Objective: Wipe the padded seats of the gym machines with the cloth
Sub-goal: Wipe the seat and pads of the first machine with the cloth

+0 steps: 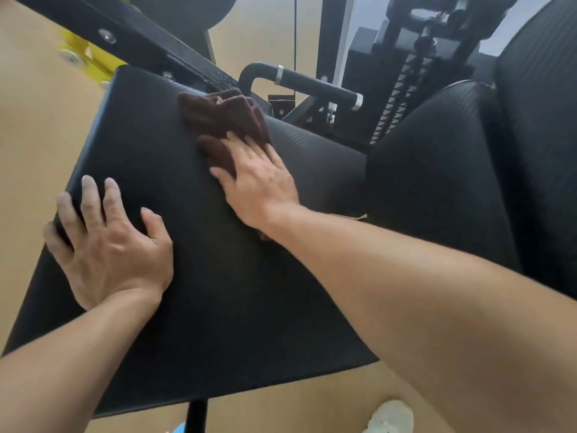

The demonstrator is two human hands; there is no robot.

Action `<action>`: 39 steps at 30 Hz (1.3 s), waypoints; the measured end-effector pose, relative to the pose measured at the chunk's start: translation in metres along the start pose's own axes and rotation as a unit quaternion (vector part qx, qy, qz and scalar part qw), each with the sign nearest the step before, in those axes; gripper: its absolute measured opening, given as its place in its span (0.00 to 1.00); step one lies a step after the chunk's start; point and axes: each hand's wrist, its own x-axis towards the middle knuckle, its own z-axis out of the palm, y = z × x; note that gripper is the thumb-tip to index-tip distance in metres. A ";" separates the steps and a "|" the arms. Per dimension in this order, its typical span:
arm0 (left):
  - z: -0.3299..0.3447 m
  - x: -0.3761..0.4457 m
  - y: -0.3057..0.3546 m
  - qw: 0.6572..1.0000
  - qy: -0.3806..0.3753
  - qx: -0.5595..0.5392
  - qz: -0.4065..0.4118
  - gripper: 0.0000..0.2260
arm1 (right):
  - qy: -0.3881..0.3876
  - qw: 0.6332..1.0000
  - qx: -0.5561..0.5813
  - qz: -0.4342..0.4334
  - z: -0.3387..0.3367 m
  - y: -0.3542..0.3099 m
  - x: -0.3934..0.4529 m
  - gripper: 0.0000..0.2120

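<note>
A large black padded seat (pixel 175 170) fills the middle of the head view. A dark brown cloth (pixel 223 117) lies folded on its far right part, near the seat's upper edge. My right hand (pixel 260 179) presses flat on the near end of the cloth, fingers spread over it. My left hand (pixel 107 242) rests on the seat's left edge, fingers curled over the rim. A second black ribbed pad (pixel 437 157) and its backrest (pixel 540 135) stand to the right.
A black metal frame bar (pixel 150 42) with a yellow bracket (pixel 84 56) crosses above the seat. A black handle with silver rings (pixel 315 84) and a toothed adjustment rail (pixel 396 101) sit behind. Tan floor lies around; a light shoe (pixel 392 417) shows at the bottom.
</note>
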 end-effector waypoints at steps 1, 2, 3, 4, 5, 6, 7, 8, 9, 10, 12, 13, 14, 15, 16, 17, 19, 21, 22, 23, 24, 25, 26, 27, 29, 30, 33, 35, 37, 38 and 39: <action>0.000 0.000 0.000 1.000 0.001 -0.003 0.003 0.28 | 0.013 0.999 0.002 0.048 -0.008 0.022 0.004 0.26; 0.000 0.000 -0.001 1.000 0.001 -0.006 0.004 0.28 | 0.032 0.992 0.010 0.123 -0.018 0.046 0.006 0.25; 0.001 0.000 -0.001 1.000 0.001 -0.009 0.004 0.28 | 0.055 0.975 0.023 0.213 -0.026 0.068 0.005 0.25; 0.001 -0.001 -0.001 1.000 0.002 -0.010 0.002 0.28 | 0.071 0.952 0.043 0.295 -0.031 0.084 0.003 0.26; 0.001 -0.001 -0.001 1.000 0.004 -0.009 0.001 0.28 | 0.079 0.929 0.070 0.354 -0.031 0.093 0.000 0.28; 0.001 -0.001 -0.002 1.000 0.005 -0.008 0.001 0.28 | 0.091 0.913 0.092 0.386 -0.029 0.096 -0.001 0.29; 0.000 -0.002 -0.002 1.000 0.005 -0.009 0.001 0.28 | 0.110 0.903 0.107 0.400 -0.028 0.096 0.000 0.29; 0.000 -0.002 -0.001 1.000 0.004 -0.011 0.002 0.28 | 0.131 0.898 0.114 0.404 -0.026 0.093 0.001 0.29; -0.001 -0.002 0.000 1.000 0.003 -0.011 0.003 0.28 | 0.145 0.897 0.114 0.403 -0.025 0.088 0.002 0.28; -0.001 -0.001 0.000 1.000 0.001 -0.008 0.005 0.28 | 0.148 0.899 0.113 0.397 -0.026 0.081 0.000 0.27; -0.001 -0.001 0.000 1.000 -0.003 0.000 0.004 0.28 | 0.115 0.915 0.112 0.370 -0.025 0.061 -0.011 0.27; -0.001 -0.001 0.000 1.000 -0.008 0.004 0.002 0.28 | 0.089 0.928 0.111 0.345 -0.023 0.047 -0.022 0.27; -0.002 -0.002 0.000 1.000 -0.014 0.005 0.001 0.28 | 0.068 0.942 0.112 0.309 -0.020 0.031 -0.035 0.26; -0.002 -0.002 0.000 1.000 -0.019 0.005 0.000 0.28 | 0.050 0.955 0.118 0.267 -0.016 0.013 -0.052 0.25; -0.003 -0.002 0.000 1.000 -0.023 0.005 -0.002 0.28 | 0.038 0.965 0.132 0.225 -0.011 -0.007 -0.074 0.24; -0.004 -0.002 0.001 1.000 -0.025 0.005 -0.004 0.28 | 0.032 0.971 0.147 0.184 -0.008 -0.025 -0.098 0.23; -0.006 -0.002 0.001 1.000 -0.025 0.010 -0.005 0.28 | 0.017 0.982 0.151 0.112 0.001 -0.048 -0.149 0.22; -0.007 -0.002 0.002 1.000 -0.025 0.015 -0.005 0.28 | -0.018 0.994 0.098 0.047 0.013 -0.052 -0.191 0.22; -0.007 -0.002 0.002 1.000 -0.026 0.016 -0.003 0.28 | -0.037 0.997 0.069 0.018 0.017 -0.049 -0.203 0.24; -0.007 -0.001 0.001 1.000 -0.025 0.017 -0.001 0.28 | -0.047 0.998 0.047 -0.003 0.020 -0.046 -0.207 0.26; -0.007 -0.001 0.001 1.000 -0.024 0.018 -0.001 0.28 | -0.051 0.998 0.032 -0.013 0.022 -0.042 -0.201 0.28; -0.006 -0.001 0.001 1.000 -0.023 0.020 -0.003 0.28 | -0.049 0.998 0.022 -0.015 0.022 -0.040 -0.189 0.29; -0.006 0.000 0.001 0.999 -0.024 0.021 -0.004 0.28 | -0.044 0.999 0.014 -0.004 0.022 -0.037 -0.170 0.30; -0.006 0.000 0.001 0.999 -0.026 0.022 -0.004 0.28 | -0.037 0.999 0.009 0.019 0.021 -0.034 -0.146 0.30; -0.006 0.000 0.002 0.999 -0.026 0.025 -0.004 0.28 | -0.024 0.996 0.001 0.081 0.016 -0.022 -0.090 0.32; -0.005 0.000 0.002 0.999 -0.024 0.026 -0.004 0.28 | -0.019 0.993 0.004 0.113 0.012 -0.014 -0.064 0.32; -0.003 0.000 0.001 0.999 -0.021 0.026 0.000 0.28 | -0.013 0.985 0.023 0.169 0.000 0.014 -0.018 0.32; -0.003 0.000 -0.001 1.000 -0.019 0.024 0.001 0.28 | -0.004 0.983 0.033 0.181 -0.006 0.023 -0.018 0.31; -0.004 0.000 -0.003 1.000 -0.022 0.019 0.005 0.28 | 0.018 0.977 0.056 0.205 -0.012 0.025 -0.034 0.30; -0.005 0.000 -0.003 1.000 -0.024 0.017 0.006 0.28 | 0.030 0.972 0.068 0.223 -0.015 0.025 -0.046 0.30; -0.005 0.000 -0.003 1.000 -0.026 0.014 0.008 0.28 | 0.038 0.967 0.077 0.241 -0.015 0.025 -0.060 0.30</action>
